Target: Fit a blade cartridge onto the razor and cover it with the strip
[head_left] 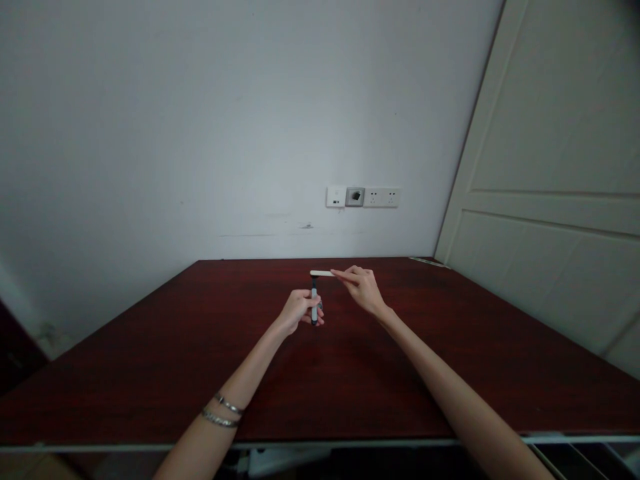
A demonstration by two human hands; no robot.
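Observation:
Above the table, both hands are on a small device with a grey-white upright stem [314,305], dark ends and a flat white top piece [321,273]. My left hand [299,309] is closed around the stem, thumb across its front. Bent fingers on that hand show behind and to the right of the stem. My right hand [363,287] pinches the right end of the top piece, which lies about level over the stem. A dark neck [314,282] joins the two parts. The device is too small in view to name its exact kind.
Both arms reach over a dark red wooden table [165,373] with a pale front edge. Behind it stands a white wall [240,133] with sockets [381,197] and a switch plate [336,197]. A pale panelled door [555,167] stands at the right.

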